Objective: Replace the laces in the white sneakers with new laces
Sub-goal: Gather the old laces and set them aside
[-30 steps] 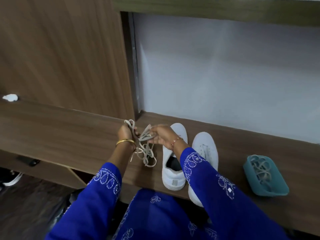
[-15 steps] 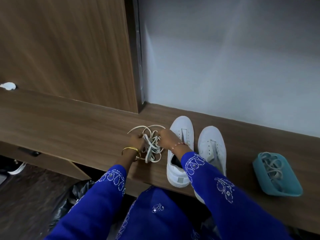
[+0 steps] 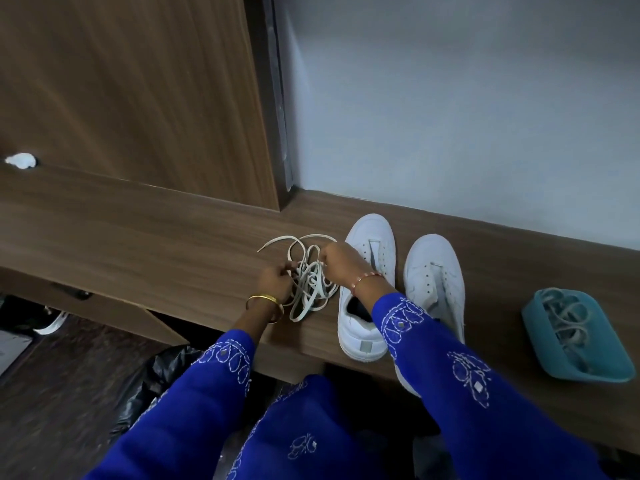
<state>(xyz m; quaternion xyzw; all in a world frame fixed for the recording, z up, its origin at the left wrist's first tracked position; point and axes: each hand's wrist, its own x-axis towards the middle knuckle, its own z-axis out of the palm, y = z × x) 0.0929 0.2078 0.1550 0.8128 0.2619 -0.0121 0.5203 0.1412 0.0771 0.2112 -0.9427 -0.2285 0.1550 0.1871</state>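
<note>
Working at a tangle of laces (image 3: 310, 280) on the table (image 3: 138, 247), just left of the white sneakers (image 3: 398, 289), you had both hands in it: your left hand (image 3: 277, 280) gripped strands at its left edge and your right hand (image 3: 334, 263) pinched a strand at its right, likely to tease one lace free. The sneakers stood unlaced, eyelets bare, ready for threading. Right of the sneakers, well apart, a teal tray (image 3: 540, 327) kept other laces separate.

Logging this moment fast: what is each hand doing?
Left hand: grips the tangled white laces.
Right hand: pinches the same laces.
</note>
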